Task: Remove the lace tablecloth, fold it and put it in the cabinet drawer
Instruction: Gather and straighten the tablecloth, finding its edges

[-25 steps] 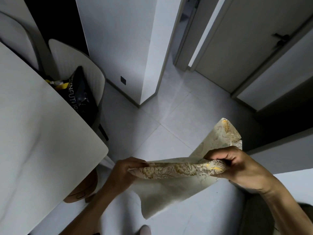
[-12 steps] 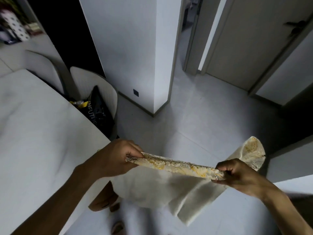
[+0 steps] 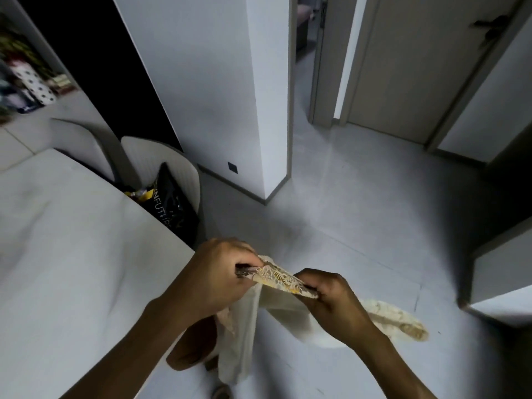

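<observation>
Leftmost, a blurred clutter of spotted and dark items (image 3: 27,82) sat on a pale surface at the far edge of the view. Below it, the white tabletop (image 3: 72,254) filled the lower left, bare of any cloth. Behind its far edge stood two pale curved chair backs (image 3: 161,159), and on the nearer chair's seat rested a black bag (image 3: 172,205) with white lettering, beside something yellow.

Further right, just past the tabletop's corner, the left hand (image 3: 218,277) was clenched around one end of the lace tablecloth (image 3: 276,279), its fingers (image 3: 244,256) curled over the gathered top edge. A short span of cloth with a gold leaf pattern stretched between the two hands, which were held near each other above the floor. Beneath the left hand a pale fold hung straight down toward the floor (image 3: 359,211), and a foot showed below it.

The right hand (image 3: 334,306) gripped the other end of that patterned edge, fingers closed tight on it. More cloth drooped under this hand, and a rounded patterned flap stuck out to its right.

Beyond the hands rose a white wall corner (image 3: 244,96) with a small dark square near its base. On the right stood a grey door (image 3: 408,67) with a dark handle, and a pale cabinet corner (image 3: 501,283) showed at the right edge.
</observation>
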### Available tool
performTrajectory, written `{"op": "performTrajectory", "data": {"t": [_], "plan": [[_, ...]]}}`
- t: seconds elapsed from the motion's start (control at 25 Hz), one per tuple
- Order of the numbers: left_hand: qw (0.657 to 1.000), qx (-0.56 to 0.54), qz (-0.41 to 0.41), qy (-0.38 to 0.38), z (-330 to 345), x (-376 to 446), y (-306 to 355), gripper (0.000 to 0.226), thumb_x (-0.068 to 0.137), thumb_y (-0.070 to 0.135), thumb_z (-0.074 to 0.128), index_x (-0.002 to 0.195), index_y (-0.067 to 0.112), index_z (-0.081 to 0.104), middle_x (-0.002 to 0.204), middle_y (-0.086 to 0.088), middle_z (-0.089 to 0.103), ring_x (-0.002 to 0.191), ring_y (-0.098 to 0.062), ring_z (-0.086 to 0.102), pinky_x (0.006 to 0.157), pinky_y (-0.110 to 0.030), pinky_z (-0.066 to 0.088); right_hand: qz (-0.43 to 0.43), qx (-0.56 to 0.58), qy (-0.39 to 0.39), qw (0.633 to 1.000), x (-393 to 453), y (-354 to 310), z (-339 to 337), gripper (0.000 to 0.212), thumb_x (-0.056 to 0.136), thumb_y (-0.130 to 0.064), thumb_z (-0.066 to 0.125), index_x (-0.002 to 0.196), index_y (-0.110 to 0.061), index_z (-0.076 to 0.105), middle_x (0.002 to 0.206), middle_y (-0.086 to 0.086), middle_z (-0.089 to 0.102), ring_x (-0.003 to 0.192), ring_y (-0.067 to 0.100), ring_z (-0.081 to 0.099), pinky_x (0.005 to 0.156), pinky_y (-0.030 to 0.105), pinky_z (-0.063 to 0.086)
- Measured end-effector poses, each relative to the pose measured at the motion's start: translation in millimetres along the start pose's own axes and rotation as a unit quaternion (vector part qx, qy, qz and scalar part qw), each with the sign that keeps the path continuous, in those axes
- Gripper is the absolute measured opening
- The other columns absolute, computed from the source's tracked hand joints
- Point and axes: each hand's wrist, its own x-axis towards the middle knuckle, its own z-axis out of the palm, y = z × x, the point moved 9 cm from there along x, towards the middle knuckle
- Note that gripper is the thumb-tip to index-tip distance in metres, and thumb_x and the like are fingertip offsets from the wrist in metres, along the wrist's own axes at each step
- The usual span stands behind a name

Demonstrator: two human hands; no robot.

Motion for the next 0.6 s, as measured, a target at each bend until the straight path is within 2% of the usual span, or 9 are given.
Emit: {"op": "performTrajectory", "data": {"t": [0.16,0.24,0.32,0.36,0.44,0.52,0.6], "plan": [[0.996,-0.02,-0.075,0.034,-12,-30,-45,0.02,0.076,0.024,0.073,0.095,0.02,0.076,0.092,0.011,0.075,0.087,-0.003,0.069,0.072,-0.028,0.06,0.036,0.154,0.031,0.987,5,8,-12,0.046,0.08,0.01,0.056,0.075,-0.036,0.064,0.065,-0.021,0.056,0.06,-0.005,0.049,0.058,0.011,0.038],[0.977,-0.148,-0.139,0.072,-5,-46,-74,0.019,0.074,0.02,0.071,0.092,0.025,0.076,0.094,0.012,0.076,0.092,-0.006,0.07,0.074,-0.024,0.06,0.036,0.158,0.03,0.986,8,3,-12,0.052,0.075,0.013,0.053,0.073,-0.038,0.061,0.062,-0.02,0.055,0.059,-0.005,0.048,0.057,0.011,0.038],[0.925,-0.289,-0.204,0.138,6,-56,-103,0.02,0.075,0.015,0.069,0.09,0.025,0.077,0.097,0.005,0.077,0.093,-0.012,0.072,0.075,-0.024,0.059,0.037,0.167,0.039,0.984,14,-4,-8,0.046,0.073,0.012,0.051,0.07,-0.033,0.059,0.06,-0.02,0.052,0.057,-0.004,0.045,0.055,0.011,0.037],[0.904,-0.32,-0.234,0.159,13,-60,-116,0.02,0.077,0.012,0.069,0.089,0.025,0.077,0.095,0.002,0.077,0.091,-0.014,0.072,0.074,-0.024,0.059,0.037,0.176,0.045,0.983,16,-7,-6,0.045,0.072,0.012,0.05,0.069,-0.032,0.057,0.06,-0.02,0.051,0.057,-0.004,0.044,0.055,0.011,0.036],[0.893,-0.33,-0.27,0.143,35,-66,-133,0.029,0.083,0.002,0.07,0.086,0.03,0.077,0.089,0.0,0.077,0.086,-0.016,0.072,0.072,-0.026,0.059,0.032,0.196,0.061,0.978,19,-13,-5,0.043,0.072,0.008,0.05,0.07,-0.034,0.059,0.06,-0.019,0.054,0.056,-0.003,0.046,0.055,0.011,0.037],[0.876,-0.342,-0.31,0.137,53,-76,-146,0.037,0.085,-0.005,0.066,0.084,0.03,0.078,0.087,-0.001,0.077,0.084,-0.017,0.072,0.071,-0.028,0.057,0.038,0.208,0.068,0.975,22,-15,-3,0.029,0.072,-0.006,0.052,0.071,-0.031,0.064,0.058,-0.013,0.057,0.055,0.001,0.048,0.054,0.015,0.038],[0.806,-0.42,-0.365,0.202,59,-91,-163,0.04,0.086,-0.009,0.059,0.079,0.025,0.079,0.082,-0.002,0.078,0.082,-0.022,0.072,0.07,-0.032,0.056,0.079,0.192,0.084,0.975,24,-7,-1,0.016,0.073,-0.012,0.054,0.07,-0.02,0.067,0.057,0.001,0.058,0.054,0.013,0.048,0.052,0.023,0.038]]}}
